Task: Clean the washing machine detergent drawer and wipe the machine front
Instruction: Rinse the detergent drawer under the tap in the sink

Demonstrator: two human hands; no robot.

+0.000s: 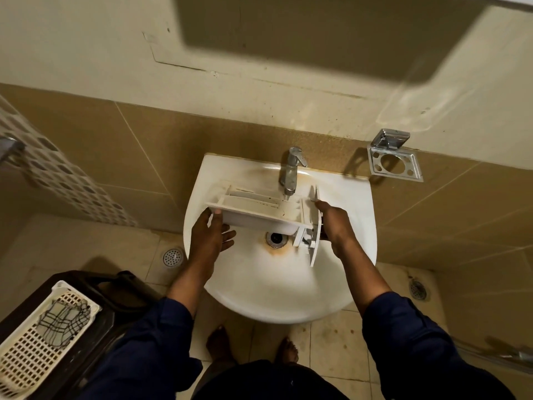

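Observation:
The white detergent drawer (253, 210) hangs level over the white sink (354, 197), its open compartments facing up and dark grime along the inner back wall. The chrome tap (290, 171) stands right above the drawer's right part. My left hand (212, 236) supports the drawer's left end from below with spread, relaxed fingers. My right hand (331, 222) grips the drawer's front panel (314, 241) at the right end. The washing machine is not in view.
A rust-stained drain (277, 238) lies under the drawer. A chrome holder (395, 160) is fixed to the wall at the right. A dark bin with a white perforated basket (37, 339) stands at lower left. Floor drains (172, 256) flank the basin.

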